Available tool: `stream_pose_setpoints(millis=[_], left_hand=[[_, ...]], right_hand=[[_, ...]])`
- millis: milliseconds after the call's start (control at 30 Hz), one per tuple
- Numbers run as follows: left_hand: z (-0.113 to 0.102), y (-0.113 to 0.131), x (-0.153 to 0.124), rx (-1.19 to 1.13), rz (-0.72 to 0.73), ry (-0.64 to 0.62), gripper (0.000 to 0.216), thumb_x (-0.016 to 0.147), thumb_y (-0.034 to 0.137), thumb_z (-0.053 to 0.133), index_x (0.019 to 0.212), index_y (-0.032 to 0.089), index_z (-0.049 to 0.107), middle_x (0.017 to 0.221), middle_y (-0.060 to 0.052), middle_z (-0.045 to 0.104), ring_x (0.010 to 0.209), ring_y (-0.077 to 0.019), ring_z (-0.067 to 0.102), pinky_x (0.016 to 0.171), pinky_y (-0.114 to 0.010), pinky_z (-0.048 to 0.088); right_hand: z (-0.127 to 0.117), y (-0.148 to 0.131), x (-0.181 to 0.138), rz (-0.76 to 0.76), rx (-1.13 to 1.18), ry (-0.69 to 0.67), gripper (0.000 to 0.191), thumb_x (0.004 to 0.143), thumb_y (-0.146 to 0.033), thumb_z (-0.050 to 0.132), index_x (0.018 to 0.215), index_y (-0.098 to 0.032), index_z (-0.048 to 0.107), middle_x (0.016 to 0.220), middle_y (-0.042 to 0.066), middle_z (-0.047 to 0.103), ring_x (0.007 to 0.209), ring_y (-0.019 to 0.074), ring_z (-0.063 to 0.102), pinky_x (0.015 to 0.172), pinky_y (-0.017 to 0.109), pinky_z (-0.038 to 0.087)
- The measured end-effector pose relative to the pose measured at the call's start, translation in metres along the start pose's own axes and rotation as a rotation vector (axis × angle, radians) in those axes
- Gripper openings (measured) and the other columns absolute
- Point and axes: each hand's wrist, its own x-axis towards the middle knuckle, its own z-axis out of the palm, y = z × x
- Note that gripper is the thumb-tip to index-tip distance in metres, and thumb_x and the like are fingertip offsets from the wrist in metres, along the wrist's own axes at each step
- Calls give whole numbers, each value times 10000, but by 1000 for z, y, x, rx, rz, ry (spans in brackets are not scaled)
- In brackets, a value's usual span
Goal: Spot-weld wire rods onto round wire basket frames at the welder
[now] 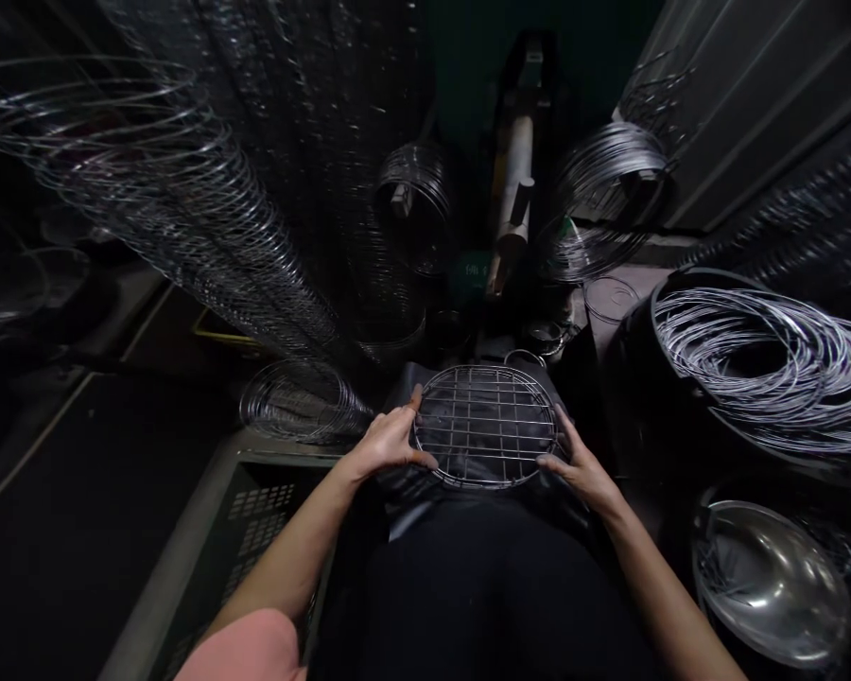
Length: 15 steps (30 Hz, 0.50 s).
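Note:
A round wire rack (494, 423) with a grid of crossed bars lies over my lap, on dark cloth. My left hand (394, 435) grips its left rim, thumb at the near side and fingers along the far left edge. On the opposite rim, my right hand (580, 463) holds the rack the same way, thumb on the near edge. Beyond the rack stands a machine with a pale cylindrical arm (516, 175) that points down toward me. A small wire ring (525, 358) shows just past the rack's far edge.
Tall stacks of wire rings (205, 208) lean at the left. A dark drum at the right holds wire hoops (766, 355). Below it sits a shiny metal bowl (772, 582). A green plastic crate (255, 511) stands by my left arm. Wire coils (614, 156) hang beside the machine.

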Motion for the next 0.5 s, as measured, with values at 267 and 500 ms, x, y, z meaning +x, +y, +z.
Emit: stream_pose_setpoints(millis=[267,500], left_hand=[[3,-8,3,-151,95,10,1229,486,539,780,1454,192,106,1094,-64,615,1002,-269,582,898,-321,403],[-52,1,37,-318,143,278,878,557,495,764,1326,203,457,1106,-75,659,1001,-278,611,870,-321,461]], right_hand=[[-13,-4,9,-70,-31,31,798,707,-474,687,1389,-230,350,1429,98,384,1297,277,367,1078,446,300],[-44,-2,40,-120,104,375,549,856,-519,458,1335,-258,401,1024,83,635,816,219,654,678,353,570]])
